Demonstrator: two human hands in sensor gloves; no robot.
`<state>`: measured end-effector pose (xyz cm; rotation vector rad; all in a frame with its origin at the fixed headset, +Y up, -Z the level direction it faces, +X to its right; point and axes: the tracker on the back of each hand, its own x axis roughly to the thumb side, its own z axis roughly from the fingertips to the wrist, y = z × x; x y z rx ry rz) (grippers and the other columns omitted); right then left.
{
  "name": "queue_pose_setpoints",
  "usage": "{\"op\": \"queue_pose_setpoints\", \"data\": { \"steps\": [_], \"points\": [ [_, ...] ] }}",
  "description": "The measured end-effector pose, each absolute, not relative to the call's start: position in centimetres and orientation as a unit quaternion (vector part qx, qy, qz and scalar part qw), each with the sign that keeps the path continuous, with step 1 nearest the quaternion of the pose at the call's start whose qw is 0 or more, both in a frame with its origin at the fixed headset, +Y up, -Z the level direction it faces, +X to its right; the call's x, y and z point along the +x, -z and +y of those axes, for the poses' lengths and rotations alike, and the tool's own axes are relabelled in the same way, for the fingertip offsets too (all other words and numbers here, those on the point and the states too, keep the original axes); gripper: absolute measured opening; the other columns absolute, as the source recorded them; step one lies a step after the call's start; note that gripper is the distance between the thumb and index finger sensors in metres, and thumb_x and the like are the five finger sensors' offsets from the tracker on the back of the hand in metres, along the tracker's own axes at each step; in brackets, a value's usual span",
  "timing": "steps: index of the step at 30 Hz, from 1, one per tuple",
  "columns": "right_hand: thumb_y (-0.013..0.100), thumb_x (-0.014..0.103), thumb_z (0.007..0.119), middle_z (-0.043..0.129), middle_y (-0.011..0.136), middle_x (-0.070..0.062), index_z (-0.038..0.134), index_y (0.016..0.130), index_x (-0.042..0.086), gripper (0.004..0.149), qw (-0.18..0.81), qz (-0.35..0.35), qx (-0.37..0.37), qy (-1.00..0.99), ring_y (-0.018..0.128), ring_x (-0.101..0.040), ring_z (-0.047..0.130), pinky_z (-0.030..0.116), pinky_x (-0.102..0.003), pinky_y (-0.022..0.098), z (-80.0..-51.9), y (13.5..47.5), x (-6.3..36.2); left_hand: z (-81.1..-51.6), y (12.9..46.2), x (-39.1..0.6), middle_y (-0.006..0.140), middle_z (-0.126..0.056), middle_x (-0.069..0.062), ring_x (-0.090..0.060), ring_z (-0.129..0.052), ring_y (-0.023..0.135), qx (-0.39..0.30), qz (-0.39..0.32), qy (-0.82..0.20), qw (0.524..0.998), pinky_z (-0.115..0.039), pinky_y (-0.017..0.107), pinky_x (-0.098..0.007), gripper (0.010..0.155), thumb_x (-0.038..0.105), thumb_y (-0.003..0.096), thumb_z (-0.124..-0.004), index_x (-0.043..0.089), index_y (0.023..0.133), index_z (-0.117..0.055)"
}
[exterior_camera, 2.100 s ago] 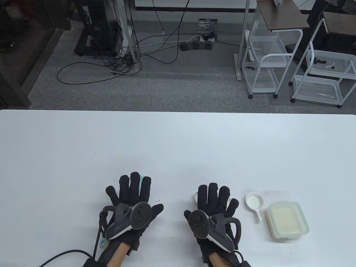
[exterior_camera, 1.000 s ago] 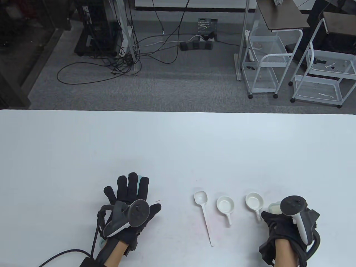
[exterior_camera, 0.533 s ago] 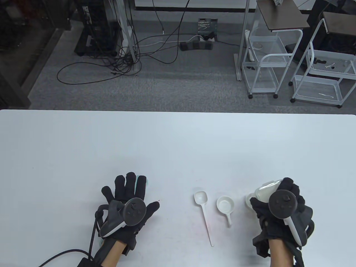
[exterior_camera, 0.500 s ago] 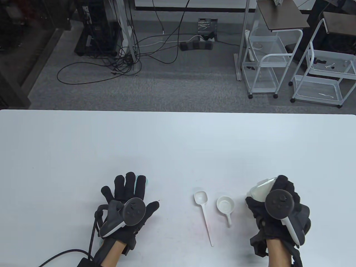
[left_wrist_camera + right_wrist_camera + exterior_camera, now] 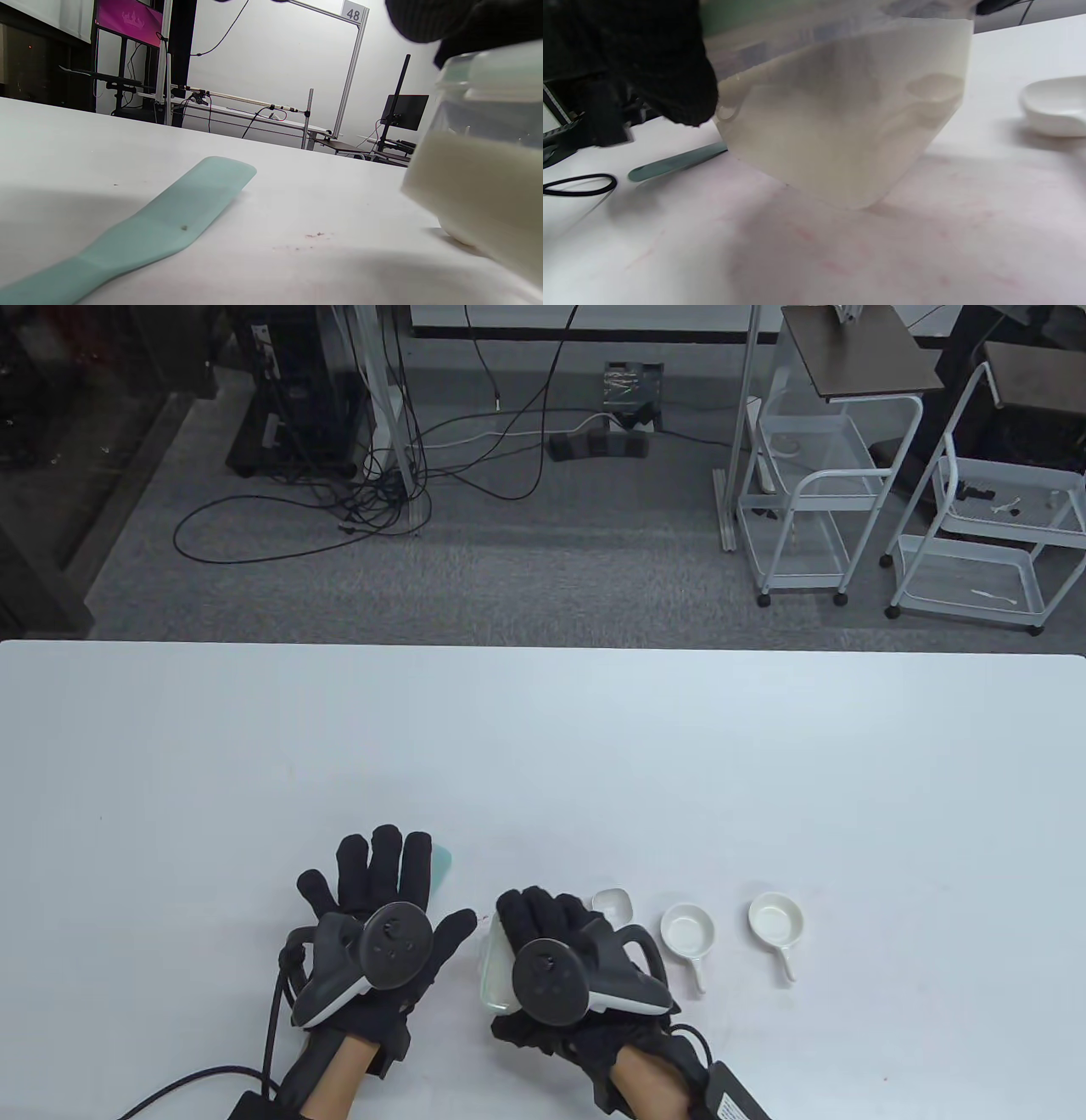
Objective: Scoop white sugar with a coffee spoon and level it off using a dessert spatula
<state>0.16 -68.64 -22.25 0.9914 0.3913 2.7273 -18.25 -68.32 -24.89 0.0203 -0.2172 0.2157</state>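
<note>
A clear lidded container of white sugar [image 5: 490, 977] is gripped by my right hand [image 5: 547, 937] and held tilted, low over the table, just right of my left hand. It fills the right wrist view [image 5: 840, 127] and shows at the right of the left wrist view [image 5: 479, 182]. The white coffee spoon [image 5: 612, 901] lies beside my right hand; only its bowl shows. The teal dessert spatula [image 5: 441, 861] lies on the table under my left hand [image 5: 382, 891], which is spread flat and open. The spatula's blade shows in the left wrist view [image 5: 169, 220].
Two small white dishes with handles [image 5: 687, 931] [image 5: 775, 918] stand to the right of the spoon. One also shows in the right wrist view [image 5: 1056, 106]. A black cable [image 5: 204, 1077] runs from my left wrist. The white table [image 5: 543, 746] stretches away behind.
My right hand left the spoon and dishes, gripped the sugar container at the far right, lifted it and carried it left beside my left hand. My left hand drifted slightly left.
</note>
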Motion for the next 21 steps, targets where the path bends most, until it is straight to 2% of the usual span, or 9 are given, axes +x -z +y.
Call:
{"op": "queue_pose_setpoints", "data": {
  "steps": [3,15,20,21],
  "points": [
    [0.045,0.053,0.094,0.026,0.114,-0.040,0.016,0.109,-0.008,0.118,0.088,0.126,0.347,-0.925,0.094,-0.070,0.042,0.049,-0.084,0.065,-68.8,21.8,-0.6,-68.3,24.9,-18.1,0.124,-0.022,-0.033,-0.068,-0.028,0.106,0.011,-0.109,-0.101,0.989,-0.023,0.058,-0.090,0.096,0.068,0.0535,-0.060,0.011,0.121,-0.023],
    [0.045,0.052,0.095,0.025,0.115,-0.038,0.017,0.110,-0.004,0.117,0.070,0.147,0.339,-0.927,0.096,-0.069,0.039,0.046,-0.084,0.066,-70.6,22.5,0.3,-68.6,25.1,-18.0,0.124,-0.021,-0.033,-0.068,-0.027,0.106,0.001,-0.106,-0.098,0.990,-0.023,0.058,-0.091,0.096,0.069,0.0534,-0.060,0.011,0.121,-0.023],
    [0.045,0.052,0.093,0.021,0.115,-0.037,0.013,0.110,-0.004,0.117,0.052,0.188,0.330,-0.924,0.096,-0.070,0.036,0.045,-0.084,0.066,-72.7,22.7,0.0,-68.6,25.0,-18.0,0.124,-0.021,-0.033,-0.068,-0.027,0.106,-0.003,-0.106,-0.096,0.990,-0.023,0.058,-0.091,0.096,0.069,0.0532,-0.060,0.011,0.121,-0.023],
    [0.046,0.052,0.093,0.019,0.115,-0.037,0.011,0.110,-0.003,0.117,0.076,0.186,0.332,-0.922,0.097,-0.070,0.033,0.042,-0.084,0.066,-72.5,22.7,0.3,-68.6,25.0,-18.0,0.124,-0.021,-0.033,-0.068,-0.027,0.106,-0.003,-0.106,-0.096,0.990,-0.023,0.058,-0.090,0.096,0.069,0.0533,-0.060,0.011,0.121,-0.023]
  ]
}}
